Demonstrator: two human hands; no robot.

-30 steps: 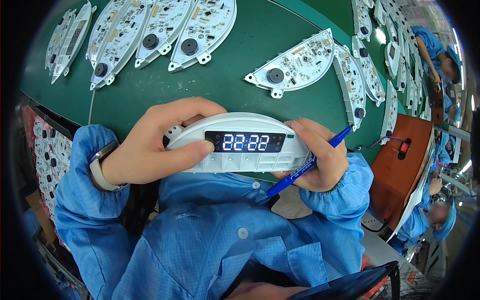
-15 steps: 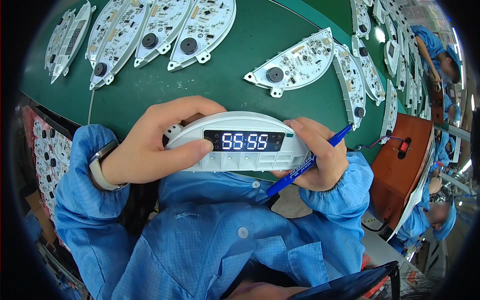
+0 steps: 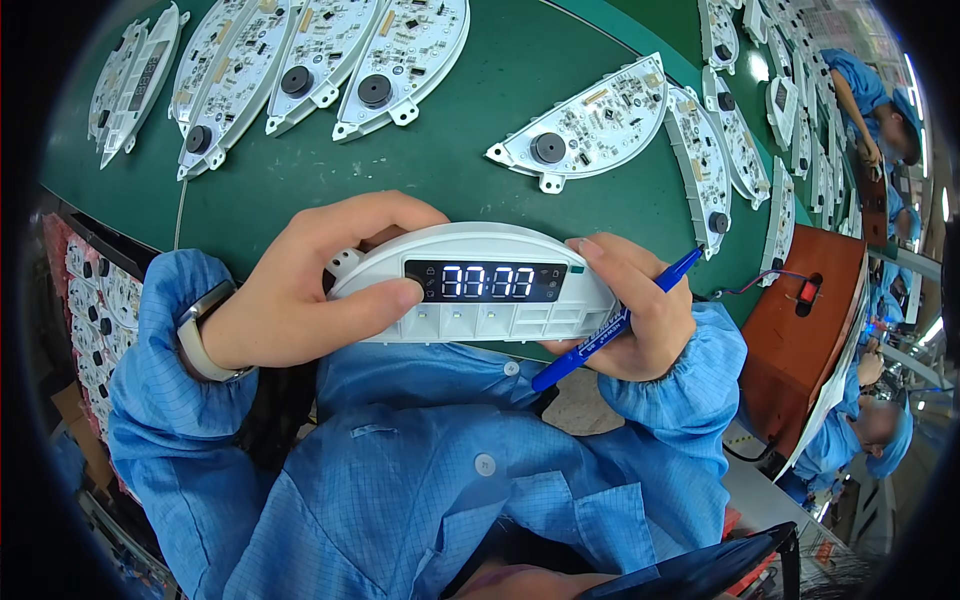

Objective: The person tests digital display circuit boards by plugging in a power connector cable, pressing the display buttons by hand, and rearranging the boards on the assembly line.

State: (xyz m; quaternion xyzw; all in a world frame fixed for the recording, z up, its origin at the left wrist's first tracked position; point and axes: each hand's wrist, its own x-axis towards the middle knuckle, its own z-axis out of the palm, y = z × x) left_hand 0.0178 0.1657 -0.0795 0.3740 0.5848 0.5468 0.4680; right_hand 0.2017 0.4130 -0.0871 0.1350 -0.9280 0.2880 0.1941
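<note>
Green bench (image 3: 440, 170), 1 brown box (image 3: 775, 360) at R. L hand (image 3: 310, 285), fingers part-curled, grips 1 lit display unit (image 3: 480, 243) at L end; R hand (image 3: 655, 325) clasps R end + 1 blue marker (image 3: 565, 370).

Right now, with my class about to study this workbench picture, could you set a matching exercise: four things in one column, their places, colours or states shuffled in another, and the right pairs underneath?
Things
1. Marker
2. Watch
3. Box
4. Display

Descriptions
A. Lit, set in the white unit
B. Blue, held in the right hand
C. On the wrist of the left hand
D. Brown, to the right of both hands

Right pairs: 1-B, 2-C, 3-D, 4-A
</note>
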